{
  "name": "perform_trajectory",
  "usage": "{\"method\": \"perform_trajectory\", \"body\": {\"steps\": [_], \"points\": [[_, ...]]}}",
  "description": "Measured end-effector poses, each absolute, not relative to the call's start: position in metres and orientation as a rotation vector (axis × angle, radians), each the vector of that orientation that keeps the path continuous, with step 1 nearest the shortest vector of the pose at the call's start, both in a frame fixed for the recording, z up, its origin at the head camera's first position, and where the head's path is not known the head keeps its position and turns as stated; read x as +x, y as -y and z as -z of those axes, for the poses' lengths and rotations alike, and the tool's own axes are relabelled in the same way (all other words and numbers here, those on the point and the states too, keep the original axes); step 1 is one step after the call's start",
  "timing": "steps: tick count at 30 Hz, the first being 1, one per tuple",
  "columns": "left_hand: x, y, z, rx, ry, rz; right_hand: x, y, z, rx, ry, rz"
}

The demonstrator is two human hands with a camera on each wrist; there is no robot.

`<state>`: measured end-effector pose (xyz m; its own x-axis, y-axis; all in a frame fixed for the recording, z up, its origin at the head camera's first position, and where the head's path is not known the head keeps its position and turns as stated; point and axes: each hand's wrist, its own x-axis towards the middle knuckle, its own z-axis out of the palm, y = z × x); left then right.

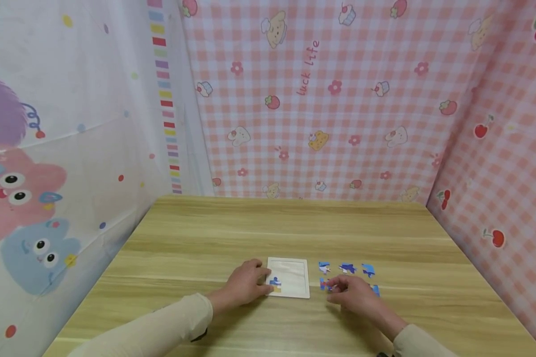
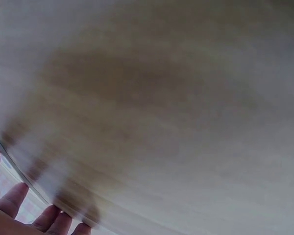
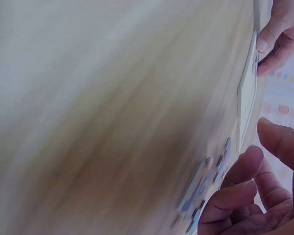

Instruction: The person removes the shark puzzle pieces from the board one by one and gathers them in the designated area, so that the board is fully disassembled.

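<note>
A white square puzzle tray lies on the table with a blue and yellow jigsaw piece in its lower left corner. My left hand rests at the tray's left edge, thumb by that corner piece and fingertips higher up the rim. To the right of the tray, my right hand hovers over the lower row of loose pieces, partly covering them. Its thumb and bent fingers stand apart in the right wrist view, with nothing seen between them. A blue and red piece shows beside the fingertips.
Above the right hand lie three blue pieces in a row: a left one, a middle one and a right one. Another blue piece peeks out behind the hand. Patterned cloths enclose the wood-grain table.
</note>
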<state>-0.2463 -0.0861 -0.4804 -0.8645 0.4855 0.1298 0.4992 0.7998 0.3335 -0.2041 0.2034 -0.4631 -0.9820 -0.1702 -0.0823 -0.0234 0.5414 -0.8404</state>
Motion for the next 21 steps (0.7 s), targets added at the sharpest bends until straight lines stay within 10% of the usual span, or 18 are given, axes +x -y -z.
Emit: {"method": "perform_trajectory", "body": {"steps": [21], "points": [[-0.250,0.097,0.479,-0.893,3.030,0.597,-0.229,-0.130,0.467,-0.215,-2.488,1.434]]}}
